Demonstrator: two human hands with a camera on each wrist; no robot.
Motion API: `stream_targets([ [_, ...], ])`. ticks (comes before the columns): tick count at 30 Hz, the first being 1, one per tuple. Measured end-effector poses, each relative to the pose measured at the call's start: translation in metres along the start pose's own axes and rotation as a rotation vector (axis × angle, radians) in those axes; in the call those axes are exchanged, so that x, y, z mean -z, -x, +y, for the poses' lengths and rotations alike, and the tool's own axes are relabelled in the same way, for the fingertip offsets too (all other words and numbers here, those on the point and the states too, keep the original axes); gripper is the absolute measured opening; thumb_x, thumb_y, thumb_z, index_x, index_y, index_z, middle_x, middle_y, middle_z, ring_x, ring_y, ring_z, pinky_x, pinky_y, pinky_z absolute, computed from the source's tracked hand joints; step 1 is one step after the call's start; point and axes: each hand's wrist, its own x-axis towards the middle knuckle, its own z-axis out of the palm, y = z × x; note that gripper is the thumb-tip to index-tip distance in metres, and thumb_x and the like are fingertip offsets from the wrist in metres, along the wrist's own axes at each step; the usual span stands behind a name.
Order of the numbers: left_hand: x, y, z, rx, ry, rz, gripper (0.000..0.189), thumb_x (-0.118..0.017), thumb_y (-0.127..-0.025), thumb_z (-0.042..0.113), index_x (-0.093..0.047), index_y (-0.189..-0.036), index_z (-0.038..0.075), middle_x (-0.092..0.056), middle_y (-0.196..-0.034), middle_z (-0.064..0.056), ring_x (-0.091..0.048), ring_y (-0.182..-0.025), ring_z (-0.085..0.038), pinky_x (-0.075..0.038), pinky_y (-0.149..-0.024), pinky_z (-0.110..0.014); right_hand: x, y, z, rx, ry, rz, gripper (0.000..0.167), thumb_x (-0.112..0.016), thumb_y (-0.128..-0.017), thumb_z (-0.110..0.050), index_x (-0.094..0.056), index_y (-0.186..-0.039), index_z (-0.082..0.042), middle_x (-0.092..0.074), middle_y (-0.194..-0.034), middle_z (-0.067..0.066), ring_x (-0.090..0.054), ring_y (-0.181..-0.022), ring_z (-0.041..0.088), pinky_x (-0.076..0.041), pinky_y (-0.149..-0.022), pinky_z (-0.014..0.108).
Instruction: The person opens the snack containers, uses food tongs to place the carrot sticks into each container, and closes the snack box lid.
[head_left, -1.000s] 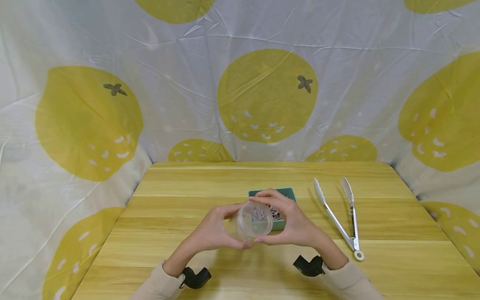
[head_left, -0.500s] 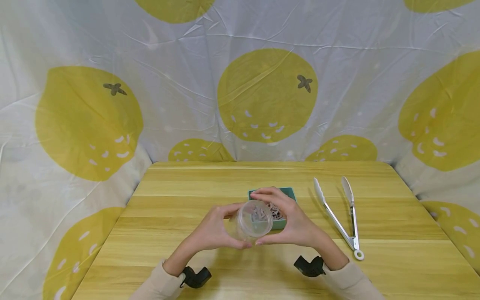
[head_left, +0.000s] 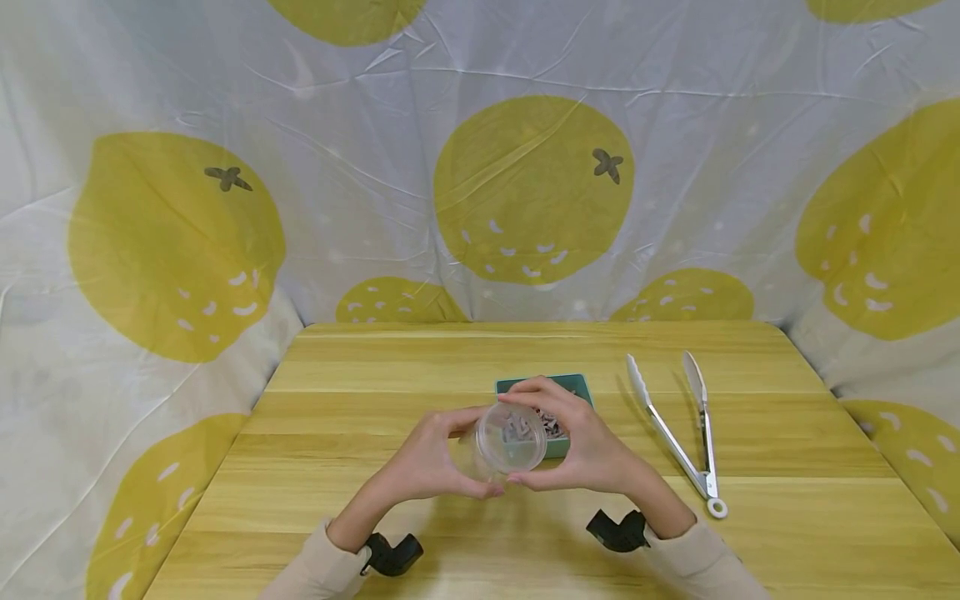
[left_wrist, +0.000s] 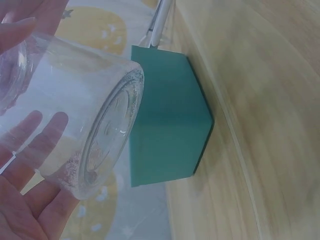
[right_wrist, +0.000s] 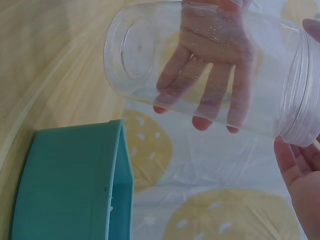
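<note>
Between both hands, above the table, is a clear plastic jar, tilted with its translucent lid facing the head camera. My left hand grips the jar body, its fingers spread around the side as seen through the wall in the right wrist view. Fingers and thumb of my right hand hold the lid's edge from opposite sides. The jar looks empty. Behind it stands a green box containing small greyish pieces, partly hidden by my right hand and the jar.
Metal tongs lie spread on the wooden table, to the right of the box. A white cloth with yellow fruit prints hangs behind the table and at both sides. A black device is strapped to each wrist.
My right fingers have shifted slightly at the lid: lifted a little half a second ago, they are lower on its rim now. The left hand and jar have stayed nearly still.
</note>
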Motion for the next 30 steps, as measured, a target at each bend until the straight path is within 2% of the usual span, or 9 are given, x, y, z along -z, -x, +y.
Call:
stream_targets([
  [5,0.0,0.0,-0.001,0.004,0.002,-0.001,0.083,-0.094,-0.065,0.034,-0.06,-0.138,0.015,-0.066,-0.123,0.014,-0.065,-0.111,-0.014,-0.051,-0.097,-0.036,0.001,0.0,0.0,0.008,-0.015,-0.011,0.079,-0.091,-0.073,-0.027,-0.054,-0.142,-0.014,-0.051,-0.136,0.003,-0.051,-0.121,0.023,-0.052,-0.092,0.041],
  [12,0.0,0.0,-0.002,0.003,-0.01,0.006,0.083,-0.094,-0.066,0.034,-0.059,-0.139,0.017,-0.068,-0.125,0.002,-0.064,-0.111,-0.012,-0.051,-0.097,-0.036,0.001,-0.001,0.001,0.023,-0.077,-0.011,0.079,-0.091,-0.073,-0.019,-0.053,-0.142,-0.008,-0.049,-0.136,0.007,-0.05,-0.121,0.028,-0.054,-0.091,0.041],
  [15,0.001,0.001,-0.002,0.014,-0.014,0.009,0.083,-0.094,-0.065,0.033,-0.059,-0.139,0.018,-0.068,-0.126,0.002,-0.064,-0.112,-0.01,-0.051,-0.097,-0.035,0.002,-0.001,0.001,0.015,-0.127,-0.007,0.079,-0.091,-0.073,-0.013,-0.052,-0.142,-0.007,-0.049,-0.136,0.008,-0.05,-0.12,0.031,-0.055,-0.089,0.044],
  [21,0.003,0.003,-0.003,0.023,-0.011,0.016,0.083,-0.094,-0.066,0.035,-0.059,-0.139,0.013,-0.068,-0.127,-0.003,-0.064,-0.113,-0.014,-0.05,-0.098,-0.037,0.004,0.002,0.002,0.005,-0.188,0.007,0.079,-0.09,-0.073,-0.006,-0.052,-0.142,-0.006,-0.048,-0.134,0.011,-0.05,-0.114,0.039,-0.056,-0.087,0.044],
  [25,0.003,0.005,-0.006,0.018,-0.008,0.02,0.082,-0.093,-0.067,0.036,-0.059,-0.139,0.016,-0.067,-0.126,0.002,-0.065,-0.112,-0.019,-0.051,-0.097,-0.038,0.007,0.007,0.002,-0.014,-0.152,0.017,0.08,-0.091,-0.072,-0.009,-0.053,-0.142,-0.008,-0.049,-0.134,0.01,-0.051,-0.113,0.037,-0.055,-0.087,0.045],
  [30,0.005,0.006,-0.01,0.019,-0.021,0.038,0.079,-0.093,-0.067,0.038,-0.061,-0.137,0.019,-0.068,-0.124,0.005,-0.064,-0.111,-0.018,-0.052,-0.095,-0.04,0.012,0.015,0.002,-0.063,-0.085,0.028,0.08,-0.092,-0.071,-0.015,-0.054,-0.142,-0.012,-0.05,-0.135,0.006,-0.052,-0.115,0.03,-0.054,-0.089,0.042],
])
